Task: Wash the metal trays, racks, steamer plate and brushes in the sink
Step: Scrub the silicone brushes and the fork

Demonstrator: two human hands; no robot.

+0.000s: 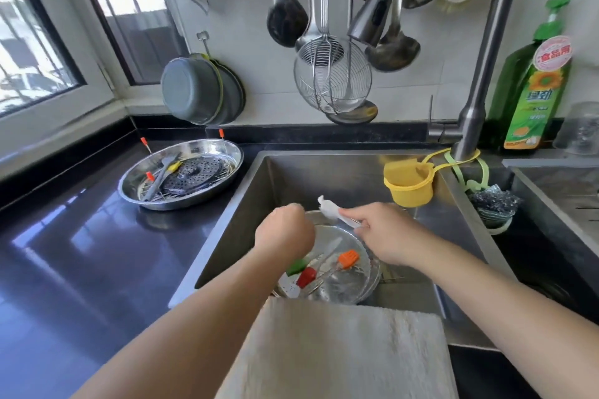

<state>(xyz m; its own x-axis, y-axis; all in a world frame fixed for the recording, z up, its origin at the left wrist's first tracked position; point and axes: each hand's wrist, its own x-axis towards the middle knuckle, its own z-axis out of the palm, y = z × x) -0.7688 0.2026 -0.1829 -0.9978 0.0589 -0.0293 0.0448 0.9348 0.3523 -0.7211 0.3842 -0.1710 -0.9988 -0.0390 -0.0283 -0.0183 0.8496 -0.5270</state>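
A round metal tray (343, 282) lies in the steel sink (324, 178), holding silicone brushes with orange (348, 258), red (306, 277) and green (296, 266) heads. My right hand (382, 233) grips a white brush (330, 210) by its handle above the tray's far rim. My left hand (285, 230) curls over the tray's left rim; what its fingers hold is hidden. On the dark counter to the left sits a second metal tray (136, 185) with a perforated steamer plate (194, 173), a wire rack with orange tips and a grey brush (160, 180).
A faucet (479, 74) arches over the sink's back right, with a yellow cup (408, 185) hung on it. Green dish soap (531, 87) stands at the right. Ladles and a wire skimmer (332, 74) hang on the wall. A pale cloth (340, 350) drapes the sink's front edge.
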